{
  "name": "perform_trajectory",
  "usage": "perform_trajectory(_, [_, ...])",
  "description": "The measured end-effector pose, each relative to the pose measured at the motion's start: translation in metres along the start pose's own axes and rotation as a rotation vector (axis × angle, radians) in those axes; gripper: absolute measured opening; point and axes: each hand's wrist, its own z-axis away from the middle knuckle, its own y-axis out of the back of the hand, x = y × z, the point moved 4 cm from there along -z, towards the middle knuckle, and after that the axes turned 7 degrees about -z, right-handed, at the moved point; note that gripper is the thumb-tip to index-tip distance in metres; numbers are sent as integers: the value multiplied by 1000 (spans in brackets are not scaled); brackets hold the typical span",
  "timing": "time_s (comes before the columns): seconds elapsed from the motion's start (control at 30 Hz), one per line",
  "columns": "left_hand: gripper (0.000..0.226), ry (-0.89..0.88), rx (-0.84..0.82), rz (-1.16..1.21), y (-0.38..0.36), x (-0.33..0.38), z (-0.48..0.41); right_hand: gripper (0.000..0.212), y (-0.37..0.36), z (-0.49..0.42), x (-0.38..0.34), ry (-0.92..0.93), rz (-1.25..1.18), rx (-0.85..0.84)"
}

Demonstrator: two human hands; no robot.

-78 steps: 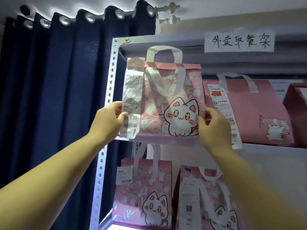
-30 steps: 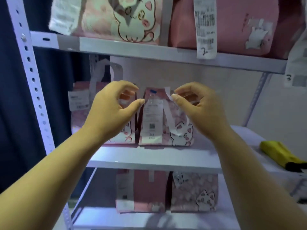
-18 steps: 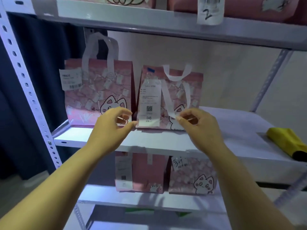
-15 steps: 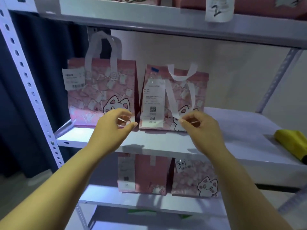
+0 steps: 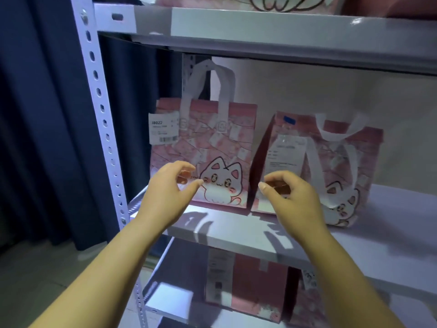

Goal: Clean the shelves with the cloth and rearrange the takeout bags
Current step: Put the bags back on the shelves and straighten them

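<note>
Step in hand: rearranging. Two cat-print takeout bags, the left bag [image 5: 212, 143] and the right bag [image 5: 331, 162], stand upright, side by side, at the left end of the middle shelf [image 5: 236, 230]. The left hand [image 5: 168, 192] and right hand [image 5: 293, 197] hover at that shelf's front edge, fingers loosely curled, holding nothing. The next move is probably to grasp one bag by its sides. The upper shelf [image 5: 260, 29] limits lift height. No cloth is in view.
</note>
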Motion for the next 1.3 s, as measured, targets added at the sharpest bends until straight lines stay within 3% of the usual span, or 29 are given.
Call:
perform_trajectory(0.23, [21,-54,4,17,-11,-7,-13,4,-9,-9,6,24,-25,75])
perform_trajectory(0.53, [21,-201,-56,123,-61,49,-13,5,72,7,27,-26,18,360])
perform_trajectory(0.73, [34,-239,-74,91,-99,77,-8,3,117,13,45,-82,52,480])
perform_trajectory(0.97, [28,-118,106,8,-77,58,-20,10,92,2,34,-35,-2,249])
perform_trajectory(1.17, [50,138,301,-114,-31,1,-30,16,22,-8,16,-3,-93,24])
perform_trajectory(1.3, [59,334,236,-24,-18,-32,-39,48,-18,-19,7,-42,38,-84])
